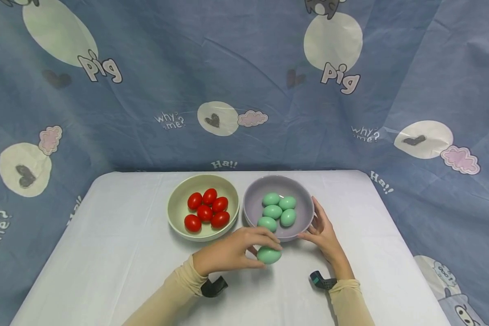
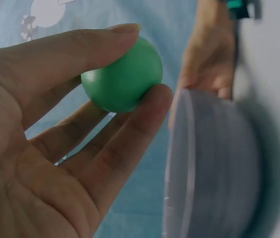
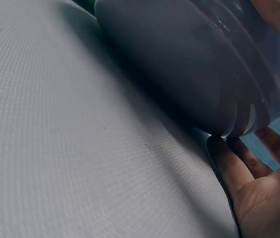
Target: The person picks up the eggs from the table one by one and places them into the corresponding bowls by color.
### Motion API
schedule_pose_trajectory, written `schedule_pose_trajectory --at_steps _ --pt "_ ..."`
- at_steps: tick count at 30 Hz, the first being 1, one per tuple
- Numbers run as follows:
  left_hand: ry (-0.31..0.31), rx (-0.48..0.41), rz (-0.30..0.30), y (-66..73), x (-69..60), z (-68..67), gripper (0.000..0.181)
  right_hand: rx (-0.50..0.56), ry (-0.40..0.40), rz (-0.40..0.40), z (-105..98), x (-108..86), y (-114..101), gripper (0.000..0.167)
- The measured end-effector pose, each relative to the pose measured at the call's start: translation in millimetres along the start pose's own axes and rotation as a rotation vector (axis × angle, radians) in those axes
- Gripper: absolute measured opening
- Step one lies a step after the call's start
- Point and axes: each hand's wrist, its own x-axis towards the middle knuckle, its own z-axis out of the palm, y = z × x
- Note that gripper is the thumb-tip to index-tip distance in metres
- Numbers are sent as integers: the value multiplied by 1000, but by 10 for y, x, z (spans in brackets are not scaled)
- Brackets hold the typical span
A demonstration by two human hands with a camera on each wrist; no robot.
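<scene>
My left hand [image 1: 244, 249] pinches a small green egg [image 1: 269, 255] between thumb and fingertips, just in front of the purple bowl [image 1: 250, 188]. Seen from the left wrist, the egg [image 2: 122, 77] is smooth and glossy, and the bowl's side [image 2: 224, 163] stands close to the fingers. Several green eggs [image 1: 272, 211] lie inside that bowl. On its right side, my right hand [image 1: 323, 235] holds the bowl, thumb at the front and fingers along the wall. The right wrist view shows fingertips touching the bowl [image 3: 179, 64] low on its side.
To the left stands a pale green bowl [image 1: 173, 213] with several red eggs [image 1: 204, 213] in it. Both bowls rest on a white-covered table [image 1: 106, 253]. Behind the table hangs a blue printed cloth [image 1: 269, 149].
</scene>
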Motion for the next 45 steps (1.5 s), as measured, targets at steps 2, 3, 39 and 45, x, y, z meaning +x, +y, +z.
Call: schedule_pose_trajectory --at_steps 2,3,39,45 --pt "19 37 29 -7 96 -85 46 -2 -2 -2 -8 0 5 118" --pt "27 48 34 -18 147 -123 47 -5 -3 -3 -10 0 7 118" --pt "-51 123 -320 -943 1604 -565 49 15 -16 2 -19 -14 -2 117" --pt "-91 178 -346 -978 1763 -467 51 30 -26 -9 -26 -6 11 117"
